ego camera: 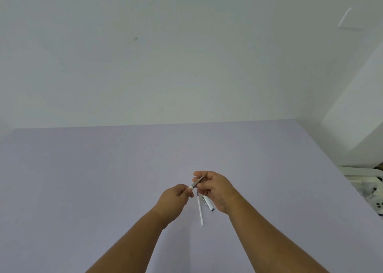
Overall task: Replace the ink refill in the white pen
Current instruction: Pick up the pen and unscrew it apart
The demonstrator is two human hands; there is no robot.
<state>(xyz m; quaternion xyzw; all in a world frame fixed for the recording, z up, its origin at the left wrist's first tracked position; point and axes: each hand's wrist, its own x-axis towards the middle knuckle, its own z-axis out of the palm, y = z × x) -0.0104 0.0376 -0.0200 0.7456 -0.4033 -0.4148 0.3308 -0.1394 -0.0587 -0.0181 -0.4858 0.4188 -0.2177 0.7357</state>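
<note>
Both hands meet above the lilac table point(83, 179). My left hand point(173, 200) pinches the white end of a short pen piece, and my right hand point(213, 187) grips its grey, pointed tip section point(196, 183). The piece slants up to the right between the fingertips. Below the hands a thin white refill tube point(200, 210) with a dark tip lies on the table. Next to it, partly under my right palm, lies a white pen part with a silver clip point(208, 204).
A white wall rises behind the table's far edge. At the right edge, beyond the table, stand a white cabinet point(356, 127) and white plastic items point(369, 190) with dark dots.
</note>
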